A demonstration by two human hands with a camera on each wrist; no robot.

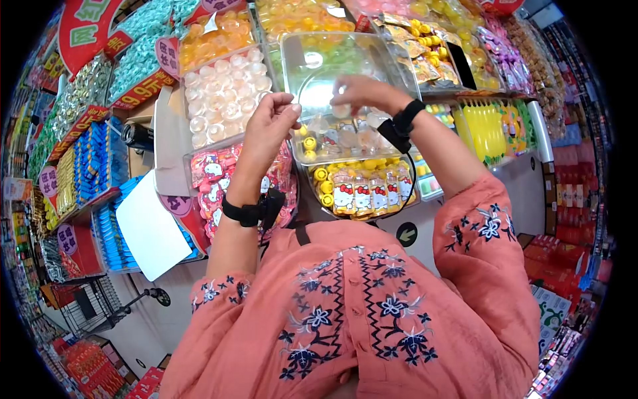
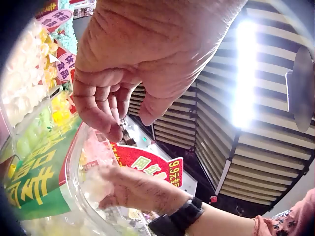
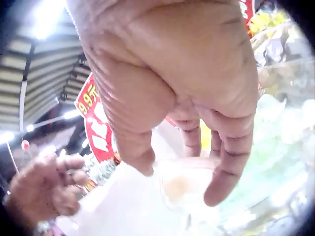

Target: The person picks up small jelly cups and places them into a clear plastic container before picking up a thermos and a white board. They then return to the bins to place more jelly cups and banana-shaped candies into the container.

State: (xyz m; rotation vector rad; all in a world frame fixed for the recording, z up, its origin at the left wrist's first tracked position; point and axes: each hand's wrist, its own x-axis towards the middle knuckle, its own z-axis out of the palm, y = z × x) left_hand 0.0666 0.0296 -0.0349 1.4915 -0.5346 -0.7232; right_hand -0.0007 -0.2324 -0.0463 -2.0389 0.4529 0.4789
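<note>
My right hand (image 1: 369, 93) pinches a small translucent jelly cup (image 3: 183, 191) between thumb and fingers. In the head view that hand is over a clear plastic bin (image 1: 290, 73), at the border with a second clear bin holding cups and yellow-capped packs. My left hand (image 1: 269, 125) is raised to its left, beside a box of pale jelly cups (image 1: 222, 93). Its fingers bend loosely towards the thumb with a gap between, and nothing is held, as the left wrist view shows. Below both hands lie cat-face pouches (image 1: 362, 194) with yellow caps.
Bins of orange cups (image 1: 216, 41) and teal wrapped sweets (image 1: 143, 43) line the back. Yellow tube packs (image 1: 482, 130) stand at the right. A white sheet (image 1: 153, 226) covers blue packets at the lower left. A shopping cart (image 1: 90, 306) stands on the floor.
</note>
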